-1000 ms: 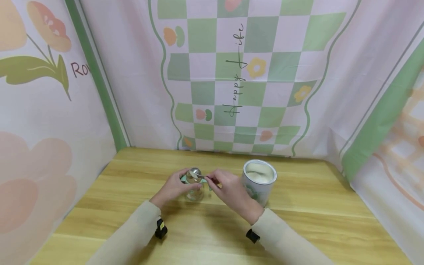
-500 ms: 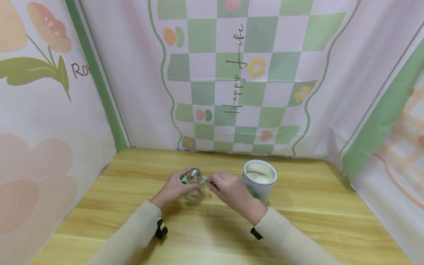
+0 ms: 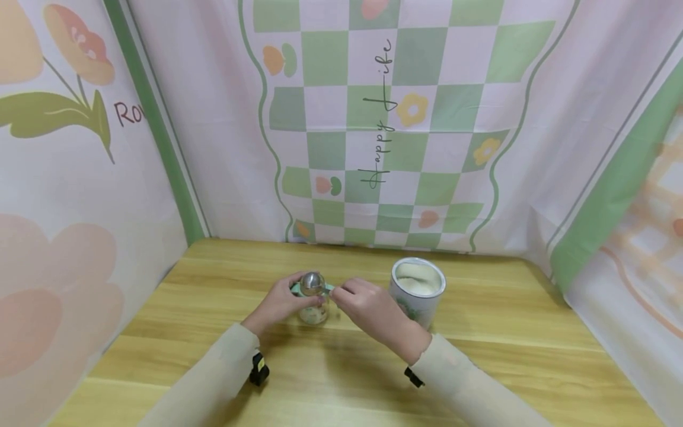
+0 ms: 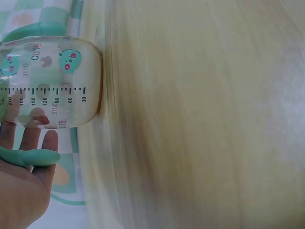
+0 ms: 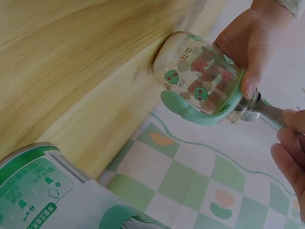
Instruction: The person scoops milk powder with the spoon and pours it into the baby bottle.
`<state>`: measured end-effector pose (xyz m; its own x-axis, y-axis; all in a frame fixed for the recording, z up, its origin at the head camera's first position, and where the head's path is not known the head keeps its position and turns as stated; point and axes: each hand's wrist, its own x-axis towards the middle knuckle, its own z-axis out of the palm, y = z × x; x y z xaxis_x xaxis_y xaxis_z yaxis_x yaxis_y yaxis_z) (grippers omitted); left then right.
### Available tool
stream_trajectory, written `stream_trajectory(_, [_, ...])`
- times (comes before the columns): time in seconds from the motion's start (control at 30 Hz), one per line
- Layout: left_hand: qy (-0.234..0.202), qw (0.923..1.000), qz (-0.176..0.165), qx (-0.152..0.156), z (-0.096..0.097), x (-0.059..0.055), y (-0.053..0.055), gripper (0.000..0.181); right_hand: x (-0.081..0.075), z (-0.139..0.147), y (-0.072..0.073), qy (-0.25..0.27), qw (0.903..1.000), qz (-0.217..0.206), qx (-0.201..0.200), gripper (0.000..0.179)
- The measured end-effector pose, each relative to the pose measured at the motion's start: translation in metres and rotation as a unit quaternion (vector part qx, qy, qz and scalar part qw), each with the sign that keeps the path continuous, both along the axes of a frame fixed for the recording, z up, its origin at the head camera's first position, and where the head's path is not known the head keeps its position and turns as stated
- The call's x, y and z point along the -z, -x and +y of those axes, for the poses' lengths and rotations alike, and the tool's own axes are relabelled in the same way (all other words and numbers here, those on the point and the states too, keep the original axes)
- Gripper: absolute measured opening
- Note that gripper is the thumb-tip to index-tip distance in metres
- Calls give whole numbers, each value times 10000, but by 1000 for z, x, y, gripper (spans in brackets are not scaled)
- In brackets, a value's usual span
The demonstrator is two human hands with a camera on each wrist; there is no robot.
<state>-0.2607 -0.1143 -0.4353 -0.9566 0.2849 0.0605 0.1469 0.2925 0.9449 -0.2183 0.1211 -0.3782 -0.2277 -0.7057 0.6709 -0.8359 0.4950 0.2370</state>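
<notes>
A clear baby bottle (image 3: 315, 314) with mint-green handles and printed measuring marks stands upright on the table. My left hand (image 3: 277, 301) grips it near the neck, thumb across the front; in the left wrist view, fingers (image 4: 31, 138) reach behind the bottle past a green handle (image 4: 33, 157). The right hand (image 3: 368, 305) pinches the handle of a metal spoon (image 5: 272, 113). Its bowl (image 3: 312, 283) is turned over at the bottle's open mouth, rounded back up. Whatever lies under the bowl is hidden.
Just right of my right hand stands an open white-and-green can (image 3: 427, 305) of pale powder (image 3: 418, 280). The wooden table (image 3: 224, 261) meets a checked fabric backdrop (image 3: 368, 154) behind, with more printed fabric at both sides.
One second ago the spoon was tilted, with pale powder showing in its bowl; since then my right hand has rolled it over. The left hand and the baby bottle have stayed put.
</notes>
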Motion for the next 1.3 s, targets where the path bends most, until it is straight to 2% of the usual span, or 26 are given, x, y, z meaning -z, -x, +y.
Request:
stream_trajectory(0.2, [-28,10000,20,21,0,-1,-1,64,0,1,2,74,10000,-14,-30,4])
stream_trajectory(0.33, [-39,10000,29,69,0,0,0,64,0,1,4,203,9998,-62,-4,12])
stream_trajectory(0.5, [-27,9999,17,101,-1,0,0,65,0,0,5,493,9979,-420,-59,18])
stream_trajectory(0.73, [-57,9999,18,132,-1,0,0,65,-1,0,6,568,9969,-545,-9,16])
stream_trajectory(0.87, [-113,9998,48,177,-1,1,0,66,-1,-1,7,795,9923,-949,22,15])
stream_trajectory(0.97, [-121,9998,55,165,-1,1,0,67,-3,-2,10,1135,9833,-1420,24,12])
stream_trajectory(1.1, [-92,9999,61,114,-1,2,1,69,-6,-1,12,1615,9645,-2089,75,7])
stream_trajectory(1.3, [-11,9999,102,56,0,0,-1,74,-12,1,13,2264,9211,-3160,227,5])
